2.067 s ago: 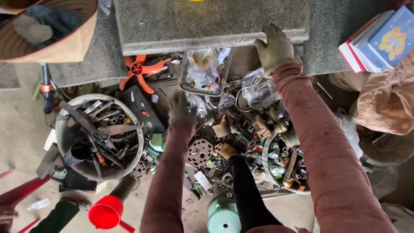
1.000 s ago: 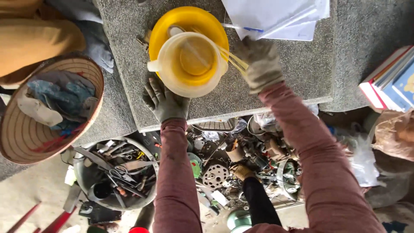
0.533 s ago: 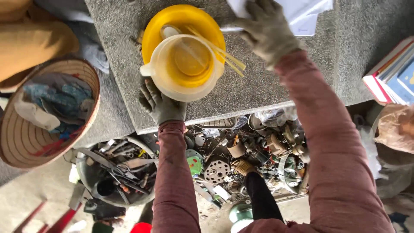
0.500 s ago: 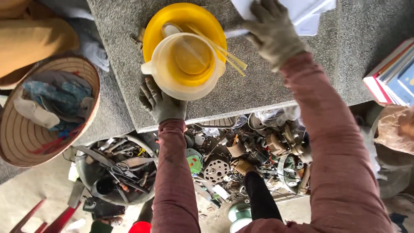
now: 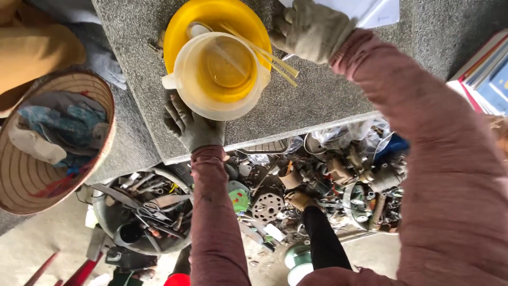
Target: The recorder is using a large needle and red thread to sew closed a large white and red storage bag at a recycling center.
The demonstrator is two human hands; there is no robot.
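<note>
right hand has moved up onto white papers, fingers curled | left hand stays spread beside translucent jug | paper pickup starting

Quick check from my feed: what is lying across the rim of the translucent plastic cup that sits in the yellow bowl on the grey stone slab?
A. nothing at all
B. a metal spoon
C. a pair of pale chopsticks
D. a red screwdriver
C. A pair of thin pale chopsticks rests across the rim of the translucent plastic cup, which sits in the yellow bowl on the grey stone slab.
</note>
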